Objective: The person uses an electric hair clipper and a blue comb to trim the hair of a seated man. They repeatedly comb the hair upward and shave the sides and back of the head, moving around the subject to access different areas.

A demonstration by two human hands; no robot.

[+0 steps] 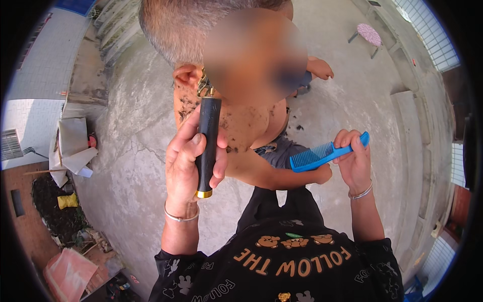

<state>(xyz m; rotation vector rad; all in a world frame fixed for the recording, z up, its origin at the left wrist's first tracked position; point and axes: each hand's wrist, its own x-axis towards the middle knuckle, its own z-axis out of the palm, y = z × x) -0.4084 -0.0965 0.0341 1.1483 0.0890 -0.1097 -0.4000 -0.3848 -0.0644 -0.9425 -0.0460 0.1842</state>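
My left hand (192, 151) is closed around a black cordless hair clipper (209, 132) with a gold end ring. The clipper's metal head is up beside the ear (187, 75) of a shirtless person; whether it touches the skin I cannot tell. Short grey hair (173, 30) covers that person's head. Dark hair clippings (187, 105) lie on the neck, shoulder and chest. In my right hand (353, 158) is a blue plastic comb (320, 154), held by its handle, its toothed end over the person's forearm (271, 177).
A small stool with a pink patterned top (369, 34) stands on the concrete floor (139, 181) at the upper right. Concrete steps (117, 30) rise at the upper left. Light sheets (73, 139) are piled by the left wall. A concrete ledge (409, 132) runs along the right.
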